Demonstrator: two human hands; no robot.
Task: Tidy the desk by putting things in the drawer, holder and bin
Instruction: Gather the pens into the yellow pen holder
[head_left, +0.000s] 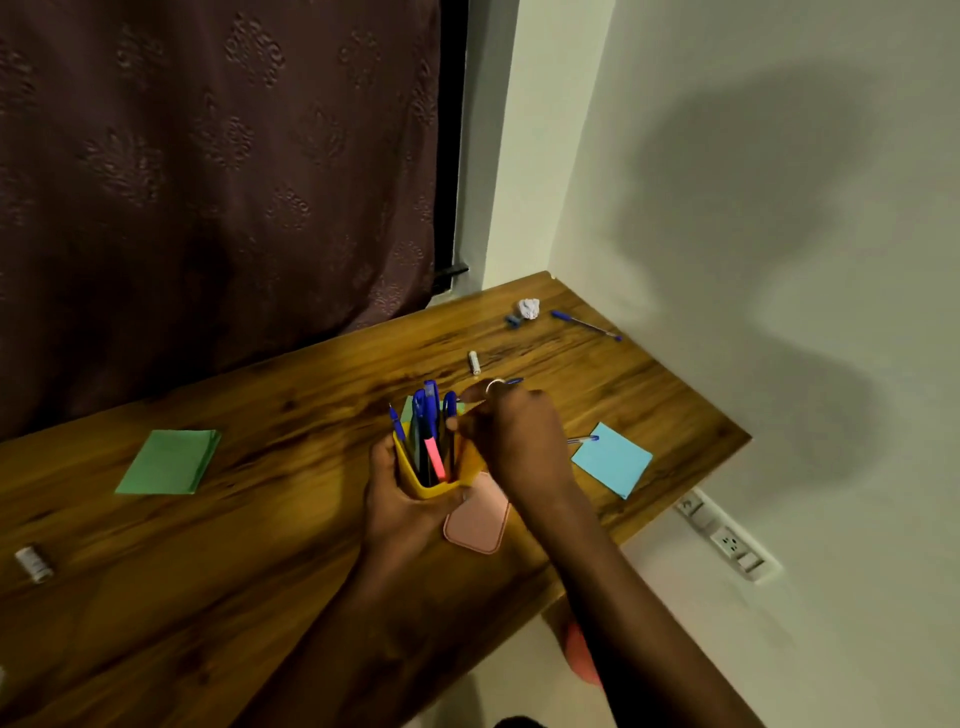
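Observation:
A yellow pen holder (415, 480) stands mid-desk with several blue pens and a pink highlighter (435, 458) in it. My left hand (400, 499) grips the holder from the near left side. Over the holder's right rim my right hand (511, 434) has its fingers curled, pinching a blue pen (450, 415) that stands in the holder. A pink flat case (479, 522) lies against the holder's near right side, partly under my right wrist.
On the wooden desk (260, 545) lie green notes (171, 461), blue notes (612, 458) with a pen (583, 439), a crumpled paper ball (529, 307), a blue pen (586, 325), a small blue item (514, 321), a white tube (474, 362), a grey spool (33, 564). Wall right, curtain behind.

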